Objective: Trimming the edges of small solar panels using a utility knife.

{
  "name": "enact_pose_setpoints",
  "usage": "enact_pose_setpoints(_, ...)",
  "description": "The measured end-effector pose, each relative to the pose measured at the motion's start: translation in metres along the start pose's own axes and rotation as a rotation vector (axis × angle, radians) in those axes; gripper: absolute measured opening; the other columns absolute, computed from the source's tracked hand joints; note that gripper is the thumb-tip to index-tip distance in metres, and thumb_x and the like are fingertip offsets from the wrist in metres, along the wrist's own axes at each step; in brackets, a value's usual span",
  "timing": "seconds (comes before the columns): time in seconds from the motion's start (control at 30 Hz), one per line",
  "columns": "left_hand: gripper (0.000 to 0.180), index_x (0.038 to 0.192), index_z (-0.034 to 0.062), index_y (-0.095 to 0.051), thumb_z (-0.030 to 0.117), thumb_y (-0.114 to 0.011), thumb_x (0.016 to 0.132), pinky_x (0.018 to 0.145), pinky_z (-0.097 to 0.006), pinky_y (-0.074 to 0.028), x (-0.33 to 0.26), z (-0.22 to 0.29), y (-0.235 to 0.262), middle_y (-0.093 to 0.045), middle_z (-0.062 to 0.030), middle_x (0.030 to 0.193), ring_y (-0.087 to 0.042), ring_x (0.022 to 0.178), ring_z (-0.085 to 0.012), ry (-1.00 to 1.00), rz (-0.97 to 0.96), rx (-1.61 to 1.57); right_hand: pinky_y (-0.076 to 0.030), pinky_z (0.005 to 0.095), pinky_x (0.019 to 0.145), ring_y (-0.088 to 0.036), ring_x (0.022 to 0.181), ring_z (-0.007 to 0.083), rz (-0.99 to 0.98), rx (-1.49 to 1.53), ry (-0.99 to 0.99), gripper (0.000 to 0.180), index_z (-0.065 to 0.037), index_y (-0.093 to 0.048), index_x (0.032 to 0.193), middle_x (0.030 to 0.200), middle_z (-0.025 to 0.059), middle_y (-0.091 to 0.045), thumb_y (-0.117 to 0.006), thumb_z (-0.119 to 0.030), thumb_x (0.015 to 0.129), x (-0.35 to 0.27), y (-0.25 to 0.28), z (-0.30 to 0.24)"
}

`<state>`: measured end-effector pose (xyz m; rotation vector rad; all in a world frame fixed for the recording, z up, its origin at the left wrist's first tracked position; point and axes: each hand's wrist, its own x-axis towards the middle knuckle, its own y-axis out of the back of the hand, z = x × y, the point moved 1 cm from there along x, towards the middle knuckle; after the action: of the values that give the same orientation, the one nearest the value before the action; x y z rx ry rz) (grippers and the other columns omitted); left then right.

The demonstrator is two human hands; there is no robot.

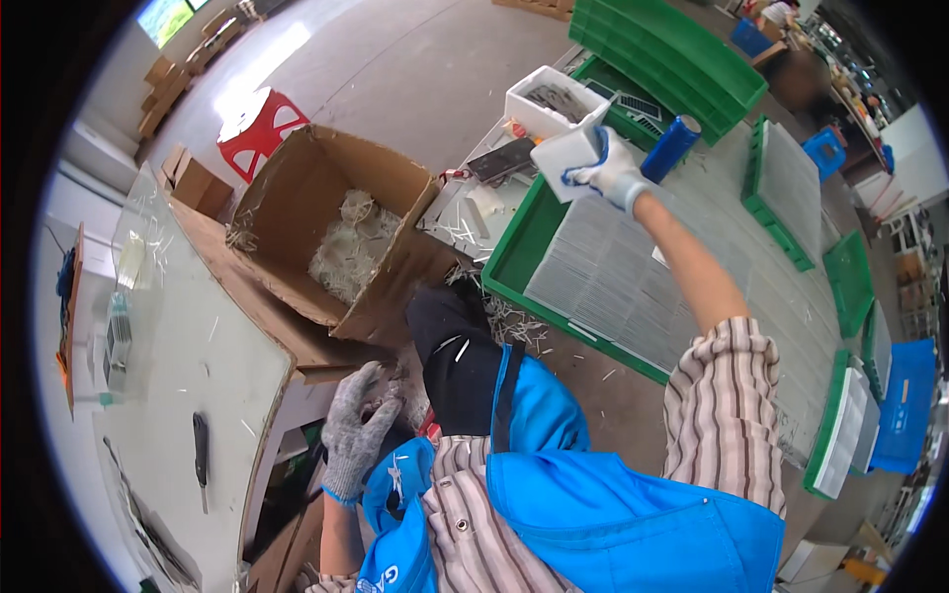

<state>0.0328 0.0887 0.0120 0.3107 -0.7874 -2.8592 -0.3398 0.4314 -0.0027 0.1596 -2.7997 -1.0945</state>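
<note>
Fingers (591, 166) of the right hand (605, 168) in its grey-and-blue knit glove are wrapped round a small white rectangular foam-looking box (565, 155), holding it up in the air well out ahead at arm's length. Just beyond those fingers sits a bigger white open tub (549, 99) with grey bits inside, and right beside them, on the far side, a blue cylinder-shaped roll (670, 147). Straight below the fingers is a green plastic tray (514, 259) filled with rows of thin grey-white strips (633, 282), resting on the counter (633, 405).

Left hand (354, 435), in a grey knit glove, hangs down low by the lap with fingers loosely curled. Can't see it gripping anything, it looks more like it's resting against the dark trouser leg. Off to the left side of those fingers is a brown cardboard box (326, 222) tipped open, with a pile of pale shredded scraps (354, 247) in it.

My read: this is the carry step, small box lifted and being moved somewhere between the tray and the white tub. Whatever comes next wants a steady wrist so the box stays level, and a clear bit of surface to set it on, since that area near the fingers is pretty crowded. Whether the box holds anything I can't tell from this angle.
</note>
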Motion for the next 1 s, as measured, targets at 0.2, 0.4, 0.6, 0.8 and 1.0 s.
enact_pose_setpoints(0.2,0.053,0.131,0.0019,-0.049,0.014,-0.067,0.083,0.1,-0.032,-0.041,0.07,0.034,-0.05,-0.057,-0.0117,0.124,-0.055,0.115,-0.0212,0.055,-0.209,-0.213,-0.045,0.0368,0.097,-0.056,0.112,0.0338,-0.111,-0.289,0.196,0.086,-0.007,-0.041,0.131,0.121,0.0183,-0.057,-0.083,-0.025,0.059,0.031,0.017,-0.003)
enact_pose_setpoints(0.4,0.046,0.132,0.0056,-0.048,0.022,-0.056,0.089,0.101,-0.032,-0.039,0.229,0.024,-0.139,-0.051,-0.0144,0.133,-0.052,0.12,-0.0266,-0.404,-0.143,0.152,-0.046,0.0416,0.092,-0.055,0.105,0.0376,-0.359,-0.496,0.623,0.08,-0.007,-0.044,0.126,0.112,0.0183,-0.057,-0.081,-0.02,0.056,0.055,0.018,-0.011)
enact_pose_setpoints(0.6,0.054,0.132,0.013,-0.049,0.005,-0.052,0.079,0.099,-0.035,-0.041,0.357,0.055,-0.24,-0.054,-0.0152,0.128,-0.053,0.118,-0.0286,-0.312,-0.01,-0.405,-0.045,0.0416,0.092,-0.056,0.104,0.0342,-0.521,-0.659,0.921,0.074,-0.006,-0.044,0.125,0.11,0.0157,-0.055,-0.076,-0.009,0.058,0.098,-0.003,0.0)
enact_pose_setpoints(0.8,0.047,0.125,0.0113,-0.053,0.007,-0.054,0.078,0.094,-0.039,-0.044,0.386,0.08,-0.252,-0.06,-0.0146,0.113,-0.057,0.108,-0.0298,-0.126,-0.199,-0.139,-0.043,0.04,0.095,-0.053,0.109,0.0312,-0.712,-0.832,0.917,0.075,-0.009,-0.047,0.127,0.113,0.0121,-0.054,-0.075,-0.006,0.057,0.132,-0.015,0.027)
enact_pose_setpoints(1.0,0.043,0.122,0.0076,-0.053,0.016,-0.057,0.08,0.093,-0.043,-0.045,0.397,0.077,-0.288,-0.057,-0.018,0.112,-0.056,0.106,-0.0341,-0.228,-0.104,-0.019,-0.041,0.0424,0.097,-0.051,0.113,0.0298,-0.719,-0.758,1.012,0.08,-0.013,-0.048,0.127,0.115,0.0118,-0.053,-0.077,-0.008,0.053,0.151,-0.005,0.06)
